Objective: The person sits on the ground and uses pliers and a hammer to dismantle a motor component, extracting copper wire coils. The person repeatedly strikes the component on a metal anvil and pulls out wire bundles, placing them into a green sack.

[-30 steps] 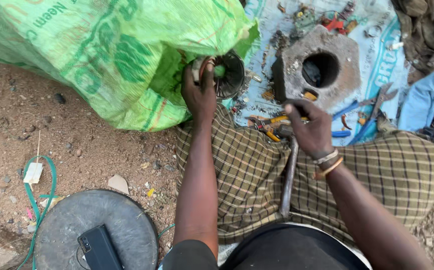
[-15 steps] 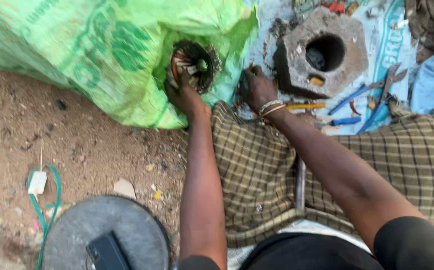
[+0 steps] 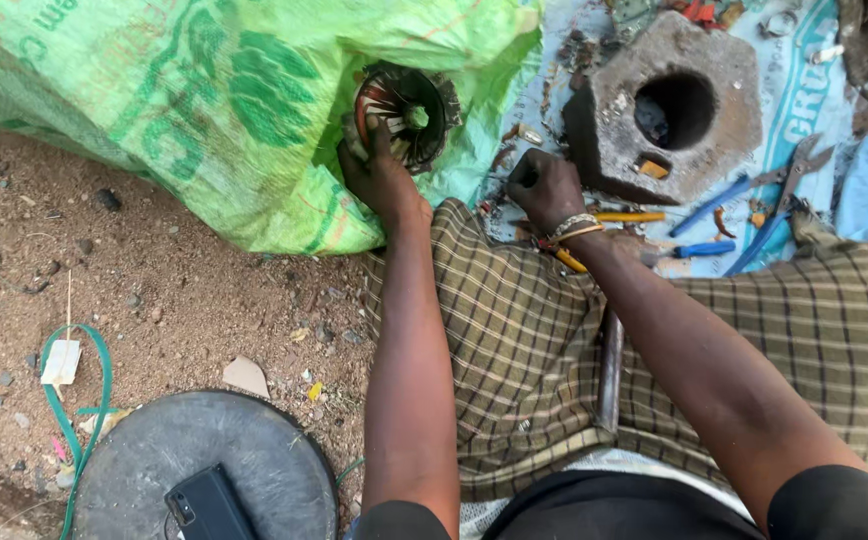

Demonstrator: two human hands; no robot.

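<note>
Copper windings show inside the round motor stator, which lies against the green woven sack at the top of the view. The left hand holds it from below, its grip closed on the stator's rim, thumb up against the dark outer ring. Just to the right, the right hand is curled into a fist over the edge of the checked cloth on the person's lap; whether that grip holds anything cannot be told. A bracelet circles that wrist. Beyond the fist sits a concrete block with a round hole in it, on a pale printed sheet. Yellow- and blue-handled tools and pliers lie beside the block. A metal rod rests on the cloth. At lower left, on the dirt ground, a dark phone lies on a round grey lid, with a green cord next to it.
</note>
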